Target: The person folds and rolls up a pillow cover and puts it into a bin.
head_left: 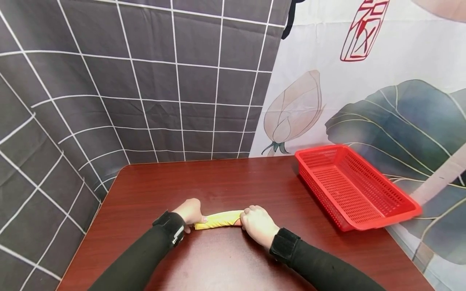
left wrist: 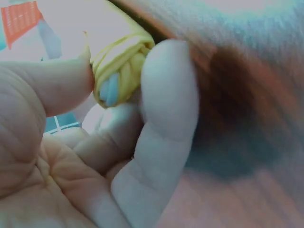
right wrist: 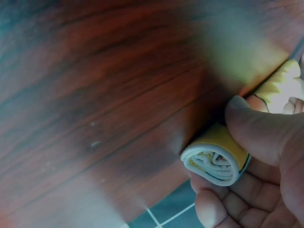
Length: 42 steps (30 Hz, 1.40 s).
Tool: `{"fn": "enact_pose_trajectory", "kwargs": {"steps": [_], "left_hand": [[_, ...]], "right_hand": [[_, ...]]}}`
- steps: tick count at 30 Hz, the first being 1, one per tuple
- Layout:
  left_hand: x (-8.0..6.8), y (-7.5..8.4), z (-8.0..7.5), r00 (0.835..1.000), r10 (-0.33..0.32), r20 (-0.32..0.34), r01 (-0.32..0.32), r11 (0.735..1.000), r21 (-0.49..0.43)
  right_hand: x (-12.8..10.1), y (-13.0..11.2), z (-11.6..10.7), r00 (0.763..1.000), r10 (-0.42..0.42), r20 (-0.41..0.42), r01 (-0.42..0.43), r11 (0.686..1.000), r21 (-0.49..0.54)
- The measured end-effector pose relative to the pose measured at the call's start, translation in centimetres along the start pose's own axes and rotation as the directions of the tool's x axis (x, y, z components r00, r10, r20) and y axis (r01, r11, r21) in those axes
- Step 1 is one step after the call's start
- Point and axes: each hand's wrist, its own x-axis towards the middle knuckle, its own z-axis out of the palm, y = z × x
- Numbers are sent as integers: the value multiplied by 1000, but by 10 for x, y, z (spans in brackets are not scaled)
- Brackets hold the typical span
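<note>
Behind the work area hang two backdrops: a dark grid-patterned cloth (head_left: pixel 145 81) on the left and a pale printed cloth (head_left: pixel 364 93) with a flower bud and large leaves on the right. A reddish-brown wooden table (head_left: pixel 225 178) serves as the work surface.

Position of the work item: a yellow rolled cloth (head_left: pixel 219 219) lies on the table near its front edge, oriented left to right, directly before the person. Each end of the roll is covered by one hand, so only the middle section shows in the head view.

Left hand (head_left: pixel 189 212): the thumb and curled fingers pinch the left end of the roll. The left wrist view shows the spiral end of the yellow rolled cloth (left wrist: pixel 118 71) wedged between thumb and fingers, with a light blue inner layer visible at its core.

Right hand (head_left: pixel 257 224): the thumb presses on top of the right end while the fingers curl beneath it. The right wrist view shows the layered end of the roll (right wrist: pixel 216 159) clamped this way just above the table surface.

Judgement: gripping both ends at once appears to keep the coil tight and prevent unrolling.

A red perforated plastic basket (head_left: pixel 364 210) rests at the right side of the table, well apart from the hands, its far corner overhanging the table edge.
</note>
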Motion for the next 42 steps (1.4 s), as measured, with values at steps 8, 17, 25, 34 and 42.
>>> {"fn": "enact_pose_trajectory", "kwargs": {"steps": [8, 17, 25, 34, 42], "left_hand": [[-18, 7, 10, 930, 257, -262, -165, 931, 326], [-55, 23, 40, 674, 655, -342, -186, 599, 779], [-53, 19, 40, 713, 591, -377, -191, 681, 707], [-44, 23, 42, 701, 600, -385, -195, 681, 706], [-42, 33, 41, 693, 624, -361, -162, 623, 765]], "right_hand": [[0, -1, -2, 998, 19, 53, -20, 1000, 18], [2, -3, -5, 998, 19, 67, -20, 1000, 8], [10, 9, -13, 985, -5, 172, -27, 982, 185], [21, 43, 3, 902, -5, 432, -286, 743, 605], [20, 52, 16, 889, 55, 455, -394, 598, 697]]}}
